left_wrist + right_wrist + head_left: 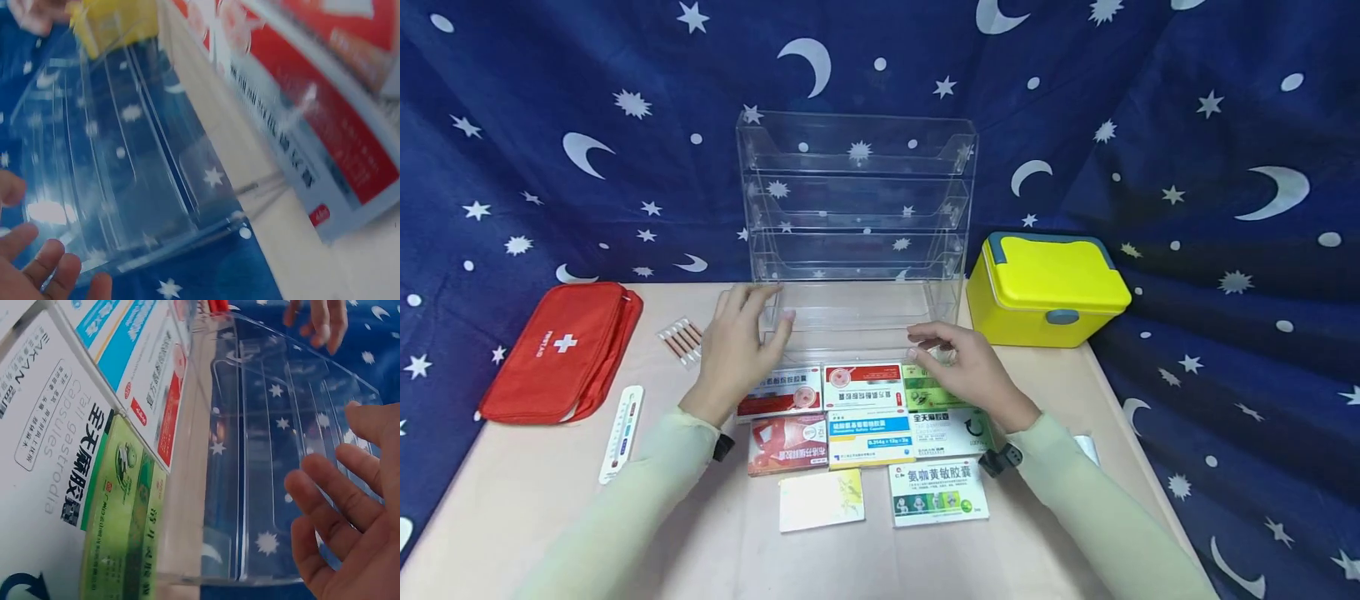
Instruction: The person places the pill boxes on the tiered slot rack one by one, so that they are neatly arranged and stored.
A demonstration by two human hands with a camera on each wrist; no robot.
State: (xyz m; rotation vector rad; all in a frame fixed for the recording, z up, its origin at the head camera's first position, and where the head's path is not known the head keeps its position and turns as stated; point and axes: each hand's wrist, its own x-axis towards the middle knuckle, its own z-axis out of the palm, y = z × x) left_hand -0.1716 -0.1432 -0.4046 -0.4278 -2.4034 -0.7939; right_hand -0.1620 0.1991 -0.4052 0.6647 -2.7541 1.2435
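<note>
A clear tiered plastic rack (857, 200) stands at the back middle of the table. Near its lower left side is my left hand (737, 342), fingers spread and holding nothing. My right hand (966, 362) hovers by the rack's lower right, fingers loosely bent with nothing in them. In the right wrist view those fingers (337, 506) stand apart from the clear plastic. Several medicine boxes lie in front of the rack, among them a red-and-white box (863, 387), a blue-and-white box (871, 437) and a green box (925, 387) partly hidden by my right hand.
A red first-aid pouch (561, 354), a packet of swabs (682, 342) and a thermometer (622, 433) lie on the left. A yellow lidded box (1048, 292) stands right of the rack. Nearer me are a pale box (822, 500) and a white-green box (938, 493).
</note>
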